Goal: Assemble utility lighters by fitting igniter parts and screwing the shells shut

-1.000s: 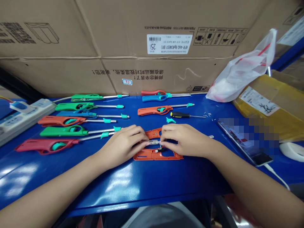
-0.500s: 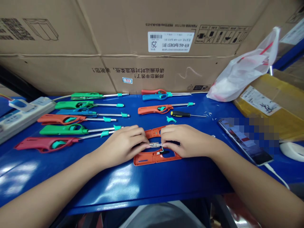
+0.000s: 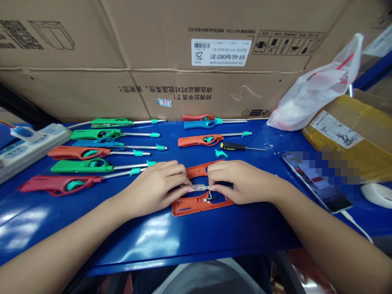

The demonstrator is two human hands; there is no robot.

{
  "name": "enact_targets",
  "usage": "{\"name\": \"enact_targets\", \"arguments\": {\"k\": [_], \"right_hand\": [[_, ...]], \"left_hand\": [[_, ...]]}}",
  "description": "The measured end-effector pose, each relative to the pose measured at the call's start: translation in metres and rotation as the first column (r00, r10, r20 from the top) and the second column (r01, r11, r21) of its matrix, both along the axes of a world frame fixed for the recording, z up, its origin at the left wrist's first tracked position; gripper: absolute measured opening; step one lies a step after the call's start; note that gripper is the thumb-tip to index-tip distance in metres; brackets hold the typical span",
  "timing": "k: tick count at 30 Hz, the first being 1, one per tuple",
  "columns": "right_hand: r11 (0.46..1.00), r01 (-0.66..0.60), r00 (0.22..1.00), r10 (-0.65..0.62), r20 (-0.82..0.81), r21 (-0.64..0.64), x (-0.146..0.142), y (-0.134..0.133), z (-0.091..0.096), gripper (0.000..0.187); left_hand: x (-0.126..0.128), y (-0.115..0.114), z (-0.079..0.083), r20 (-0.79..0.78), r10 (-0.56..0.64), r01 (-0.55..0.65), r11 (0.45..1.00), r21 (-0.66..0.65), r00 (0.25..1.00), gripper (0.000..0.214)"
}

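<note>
My left hand (image 3: 163,181) is closed, thumb and fingertips pinching the end of a clear plastic lighter tank (image 3: 199,187). Facing it, my right hand (image 3: 237,181) is closed at the tank's other end, fingertips at a small whitish nozzle piece (image 3: 208,188). Below the tank lies one orange lighter shell half (image 3: 187,206), hollow side up, with a small black part (image 3: 212,199) and a thin pale wire in it. A second orange shell half (image 3: 196,170) lies behind, partly covered by my hands.
Several assembled long-necked lighters (image 3: 88,165) lie to the left; others lie behind. A screwdriver (image 3: 234,146) and a teal trigger (image 3: 221,153) sit beyond my right hand. At right are a phone (image 3: 318,183), yellow-taped box (image 3: 355,130) and plastic bag (image 3: 312,94); a power strip (image 3: 27,153) stands left.
Both hands stay almost in place with the tank between them. The small black part and its wire have shifted slightly in the near shell half.
</note>
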State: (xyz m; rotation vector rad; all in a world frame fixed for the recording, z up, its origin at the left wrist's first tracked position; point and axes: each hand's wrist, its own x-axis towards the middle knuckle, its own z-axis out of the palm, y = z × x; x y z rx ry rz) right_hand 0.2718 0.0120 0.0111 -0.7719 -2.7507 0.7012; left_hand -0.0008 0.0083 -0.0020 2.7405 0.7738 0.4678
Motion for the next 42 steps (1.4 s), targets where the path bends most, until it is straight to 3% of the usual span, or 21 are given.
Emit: {"name": "enact_targets", "arguments": {"k": [14, 22, 29, 34, 42], "right_hand": [[1.000, -0.003, 1.000, 0.003, 0.013, -0.028, 0.001, 0.000, 0.001, 0.012], [0.996, 0.084, 0.996, -0.084, 0.000, 0.035, 0.012, 0.004, 0.001, 0.013], [0.985, 0.160, 0.983, -0.166, 0.083, 0.071, 0.012, 0.004, 0.003, 0.014], [0.987, 0.154, 0.984, -0.149, 0.098, -0.043, 0.021, 0.004, 0.013, 0.007], [0.975, 0.165, 0.977, -0.141, 0.160, -0.146, 0.021, 0.005, 0.011, 0.010]], "left_hand": [[-0.001, 0.003, 0.002, 0.014, -0.012, 0.012, 1.000, -0.011, 1.000, 0.021], [-0.011, 0.010, 0.005, 0.069, 0.014, -0.014, 1.000, 0.002, 0.998, 0.017], [-0.003, 0.004, -0.006, 0.044, 0.061, -0.061, 0.998, -0.015, 0.997, 0.017], [-0.003, 0.005, -0.008, 0.054, 0.102, -0.102, 0.995, 0.013, 0.993, 0.019], [-0.005, 0.005, -0.008, -0.011, 0.094, -0.094, 0.996, 0.003, 0.996, 0.024]]}}
